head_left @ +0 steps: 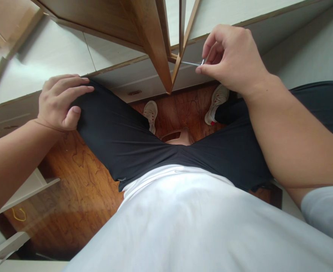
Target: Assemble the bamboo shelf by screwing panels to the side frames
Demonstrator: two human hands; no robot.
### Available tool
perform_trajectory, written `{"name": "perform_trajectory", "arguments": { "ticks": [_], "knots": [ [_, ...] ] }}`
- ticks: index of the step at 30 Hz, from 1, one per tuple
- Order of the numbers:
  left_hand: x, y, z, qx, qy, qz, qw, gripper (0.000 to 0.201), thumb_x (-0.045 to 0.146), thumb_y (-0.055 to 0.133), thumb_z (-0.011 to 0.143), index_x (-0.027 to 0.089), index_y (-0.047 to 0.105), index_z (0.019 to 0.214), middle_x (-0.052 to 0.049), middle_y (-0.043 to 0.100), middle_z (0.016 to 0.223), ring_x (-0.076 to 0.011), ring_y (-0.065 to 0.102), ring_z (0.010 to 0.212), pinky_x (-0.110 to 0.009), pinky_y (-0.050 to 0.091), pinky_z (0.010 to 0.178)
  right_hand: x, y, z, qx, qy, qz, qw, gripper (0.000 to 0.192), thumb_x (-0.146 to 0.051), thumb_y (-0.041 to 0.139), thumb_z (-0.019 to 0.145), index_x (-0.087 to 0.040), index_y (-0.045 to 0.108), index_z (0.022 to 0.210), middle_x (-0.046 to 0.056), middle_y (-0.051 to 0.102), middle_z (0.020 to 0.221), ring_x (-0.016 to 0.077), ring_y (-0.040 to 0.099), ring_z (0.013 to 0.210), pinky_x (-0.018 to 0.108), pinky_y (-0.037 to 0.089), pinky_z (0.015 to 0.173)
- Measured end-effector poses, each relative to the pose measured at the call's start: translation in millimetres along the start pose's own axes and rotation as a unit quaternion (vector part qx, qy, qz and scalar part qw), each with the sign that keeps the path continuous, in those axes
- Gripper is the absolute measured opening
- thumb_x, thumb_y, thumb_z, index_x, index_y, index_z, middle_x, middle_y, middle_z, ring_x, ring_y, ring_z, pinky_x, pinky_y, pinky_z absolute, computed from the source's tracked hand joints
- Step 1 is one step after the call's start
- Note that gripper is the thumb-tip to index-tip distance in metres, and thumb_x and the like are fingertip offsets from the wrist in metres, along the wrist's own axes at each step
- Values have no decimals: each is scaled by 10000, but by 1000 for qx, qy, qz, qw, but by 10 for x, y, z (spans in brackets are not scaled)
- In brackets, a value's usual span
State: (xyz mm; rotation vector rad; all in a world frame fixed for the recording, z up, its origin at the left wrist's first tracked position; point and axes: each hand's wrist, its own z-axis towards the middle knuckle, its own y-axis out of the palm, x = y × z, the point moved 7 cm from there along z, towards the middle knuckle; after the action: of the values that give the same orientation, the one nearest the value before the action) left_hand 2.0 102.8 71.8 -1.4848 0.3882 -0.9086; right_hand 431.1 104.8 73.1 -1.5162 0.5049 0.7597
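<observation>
Just one head-worn view here, aimed steeply down past the white cotton shirt (183, 219) and black fabric trousers (121, 132) to the reddish patterned wood floor (78, 189), hands up close, feet farther below.

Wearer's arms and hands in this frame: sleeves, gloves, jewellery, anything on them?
Both hands are bare: no gloves, rings, watch or wristband visible on the left hand or the right hand. Both forearms are uncovered. A short light grey-white sleeve shows at the right upper arm, matching the white shirt. The left arm's sleeve is out of frame.
</observation>
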Motion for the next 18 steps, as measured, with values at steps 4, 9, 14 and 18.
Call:
{"name": "perform_trajectory", "arguments": {
  "ticks": [4, 9, 14, 18],
  "knots": [
    [9, -11, 2, 5, 6, -2, 1000, 711, 724, 225, 974, 350, 568, 1472, -21, 594, 1510, -277, 530, 1426, -484, 397, 1224, 1, 1, -1, -2, 11, 0, 1000, 289, -205, 869, 688, -282, 599, 757, -22, 671, 741, 227, 689, 735, 356, 490, 629],
    [55, -29, 21, 15, 23, -14, 1000, 663, 676, 272, 994, 331, 578, 1471, -39, 601, 1505, -286, 538, 1418, -507, 412, 1214, 31, 17, 1, -9, 25, 3, 1000, 308, -239, 892, 670, -295, 597, 738, -18, 673, 730, 235, 675, 736, 369, 485, 630],
    [69, -46, 19, 24, 30, -25, 999, 658, 670, 284, 1000, 320, 583, 1471, -49, 607, 1497, -298, 540, 1414, -526, 409, 1213, 50, 23, 7, -9, 14, 1, 1000, 290, -209, 889, 682, -276, 619, 762, -15, 680, 740, 221, 664, 726, 362, 479, 623],
    [55, -33, 10, 18, 26, -26, 999, 653, 668, 287, 1005, 315, 588, 1465, -47, 605, 1497, -308, 539, 1415, -529, 405, 1213, 45, 13, 7, -5, 24, 4, 1000, 285, -169, 881, 677, -267, 626, 762, -22, 668, 719, 219, 659, 708, 354, 469, 608]
  ]
}}
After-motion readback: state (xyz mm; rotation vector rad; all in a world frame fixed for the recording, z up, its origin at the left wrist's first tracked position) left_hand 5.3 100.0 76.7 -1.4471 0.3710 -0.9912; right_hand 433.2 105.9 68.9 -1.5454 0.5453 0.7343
